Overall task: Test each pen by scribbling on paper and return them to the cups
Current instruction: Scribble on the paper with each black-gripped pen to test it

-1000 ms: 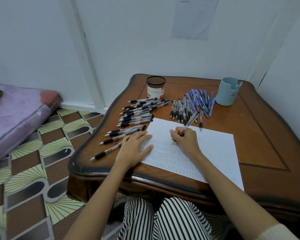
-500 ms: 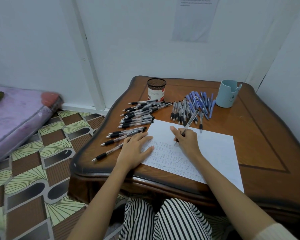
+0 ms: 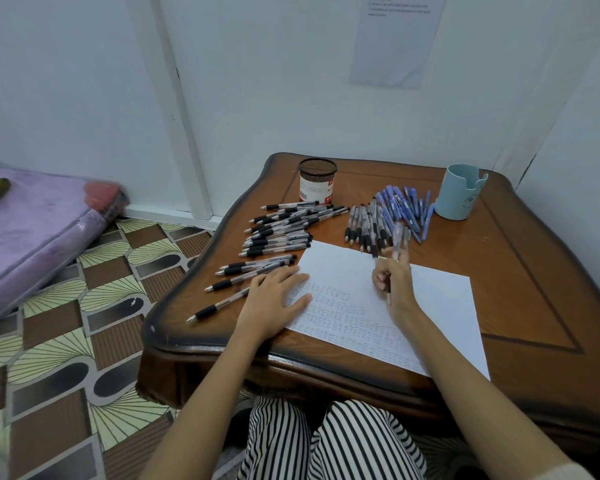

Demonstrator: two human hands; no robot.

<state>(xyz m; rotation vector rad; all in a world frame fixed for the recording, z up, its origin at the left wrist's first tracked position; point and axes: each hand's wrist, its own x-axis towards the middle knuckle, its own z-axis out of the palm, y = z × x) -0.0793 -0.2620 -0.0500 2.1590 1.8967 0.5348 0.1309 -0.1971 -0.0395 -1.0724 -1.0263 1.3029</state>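
Head view: I am gripping one blurred pen (image 3: 397, 239) in my right hand (image 3: 394, 282), fingers curled round it, above the single paper sheet (image 3: 440, 306). My left hand (image 3: 274, 299) is lying flat, fingers released, pinning its 9 o'clock edge. Scribble rows (image 3: 336, 306) are covering the near-left part. Two cups, mesh cup (image 3: 317, 180) at 11 o'clock and blue cup (image 3: 459, 192) at 1, are showing no pens, so returning seems unstarted. Black-grip pens (image 3: 281, 233) and blue pens (image 3: 404, 206), dozens, are overlapping uncountably on the tabletop (image 3: 516, 271).
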